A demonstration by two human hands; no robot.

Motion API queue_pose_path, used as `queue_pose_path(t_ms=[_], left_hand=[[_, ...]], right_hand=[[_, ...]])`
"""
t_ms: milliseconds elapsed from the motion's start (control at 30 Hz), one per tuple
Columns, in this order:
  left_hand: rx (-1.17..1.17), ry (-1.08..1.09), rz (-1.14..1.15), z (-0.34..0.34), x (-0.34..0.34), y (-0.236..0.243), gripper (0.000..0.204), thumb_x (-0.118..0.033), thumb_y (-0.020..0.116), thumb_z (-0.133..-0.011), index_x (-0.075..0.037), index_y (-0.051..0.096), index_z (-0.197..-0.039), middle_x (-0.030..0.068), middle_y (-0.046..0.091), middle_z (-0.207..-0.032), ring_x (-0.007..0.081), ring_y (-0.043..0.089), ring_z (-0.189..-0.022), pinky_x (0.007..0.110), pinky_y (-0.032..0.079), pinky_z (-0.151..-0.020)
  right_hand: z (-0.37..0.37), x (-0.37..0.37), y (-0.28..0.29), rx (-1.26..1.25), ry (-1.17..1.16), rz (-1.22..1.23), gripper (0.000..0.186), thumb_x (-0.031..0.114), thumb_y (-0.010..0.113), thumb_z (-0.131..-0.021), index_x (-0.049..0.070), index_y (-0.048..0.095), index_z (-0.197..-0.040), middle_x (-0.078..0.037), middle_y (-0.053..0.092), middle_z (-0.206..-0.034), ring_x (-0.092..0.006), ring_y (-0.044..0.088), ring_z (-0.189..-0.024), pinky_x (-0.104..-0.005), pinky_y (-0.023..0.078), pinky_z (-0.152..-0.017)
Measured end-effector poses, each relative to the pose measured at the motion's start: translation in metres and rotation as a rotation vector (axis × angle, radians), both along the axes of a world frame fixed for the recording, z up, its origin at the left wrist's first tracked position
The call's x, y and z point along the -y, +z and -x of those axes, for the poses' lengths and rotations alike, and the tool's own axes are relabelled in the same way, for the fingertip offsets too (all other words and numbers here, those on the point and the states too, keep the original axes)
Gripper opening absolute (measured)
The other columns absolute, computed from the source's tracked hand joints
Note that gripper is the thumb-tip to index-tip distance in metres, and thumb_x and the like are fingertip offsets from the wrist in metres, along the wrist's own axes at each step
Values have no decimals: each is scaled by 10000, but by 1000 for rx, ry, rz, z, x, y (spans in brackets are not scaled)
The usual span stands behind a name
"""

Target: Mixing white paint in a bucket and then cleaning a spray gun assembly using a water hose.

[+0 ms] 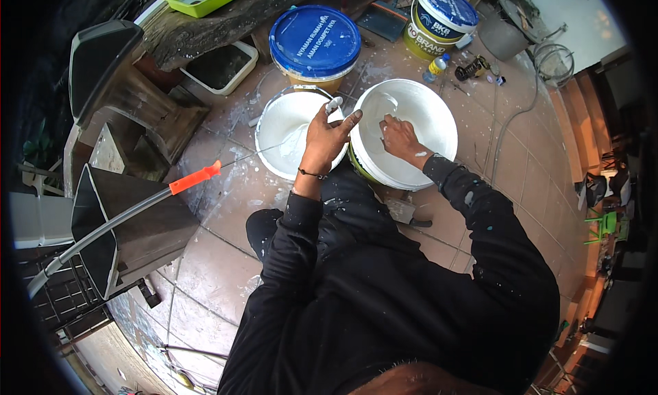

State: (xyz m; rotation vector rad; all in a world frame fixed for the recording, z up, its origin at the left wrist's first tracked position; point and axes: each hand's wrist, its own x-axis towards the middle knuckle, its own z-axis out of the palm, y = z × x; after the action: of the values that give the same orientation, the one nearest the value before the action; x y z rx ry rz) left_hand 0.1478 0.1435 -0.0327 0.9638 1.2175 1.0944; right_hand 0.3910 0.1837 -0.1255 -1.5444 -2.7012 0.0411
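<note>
Step, I judge: scooping or scraping inside the white right bucket [439, 118] | right hand [403, 141] curled within, grip unclear to me | left hand [325, 141] apart, by that bucket's left rim, hold unclear | next calls for steadying it beside the left bucket [273, 131]

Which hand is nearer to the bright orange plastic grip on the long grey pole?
The left hand: it is right of the orange grip, over the smaller round white bucket; the right hand is farther right, over the larger round white bucket.
</note>
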Motion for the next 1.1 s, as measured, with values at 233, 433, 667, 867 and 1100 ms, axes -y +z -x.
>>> queue_pose_path(t_ms=[233, 433, 667, 867, 1100], left_hand=[[-21, 11, -4, -5, 0, 0, 751, -360, 819, -828, 37, 490, -1374, 194, 713, -1008, 182, 661, -808, 289, 536, -735], [50, -41, -29, -23, 6, 11, 754, -346, 833, -814, 40, 495, -1366, 199, 703, -1056, 212, 676, -900, 314, 549, -768], [-398, -154, -368, -75, 8, -8, 793, -398, 844, -750, 29, 523, -1336, 278, 483, -1389, 338, 651, -1079, 401, 537, -913], [-725, -232, -505, -77, 10, -37, 782, -376, 825, -748, 19, 529, -1354, 312, 439, -1434, 434, 559, -1220, 446, 471, -1029], [-386, 159, -515, -46, 17, -22, 742, -222, 834, -784, 33, 470, -1378, 199, 498, -1368, 321, 593, -1162, 368, 517, -970]], right_hand=[[-24, 23, 61, -146, -249, -52, 454, 186, 799, -749, 42, 615, -1138, -143, 589, -1072, -338, 637, -1005, -455, 526, -820], [-46, 62, 94, -246, -427, -65, 533, 249, 783, -794, 28, 583, -1235, -154, 574, -1146, -362, 609, -1040, -441, 519, -872], [-43, 86, 88, -474, -350, -309, 529, 272, 764, -816, 26, 583, -1248, -176, 573, -1178, -385, 570, -1105, -449, 494, -901], [-44, 87, 64, -247, -319, -55, 518, 230, 735, -844, 19, 575, -1288, -216, 555, -1294, -399, 532, -1183, -488, 447, -983], [-28, 103, 42, -438, -276, -377, 573, 226, 697, -890, -41, 477, -1345, -268, 482, -1363, -422, 507, -1192, -482, 428, -1001]])
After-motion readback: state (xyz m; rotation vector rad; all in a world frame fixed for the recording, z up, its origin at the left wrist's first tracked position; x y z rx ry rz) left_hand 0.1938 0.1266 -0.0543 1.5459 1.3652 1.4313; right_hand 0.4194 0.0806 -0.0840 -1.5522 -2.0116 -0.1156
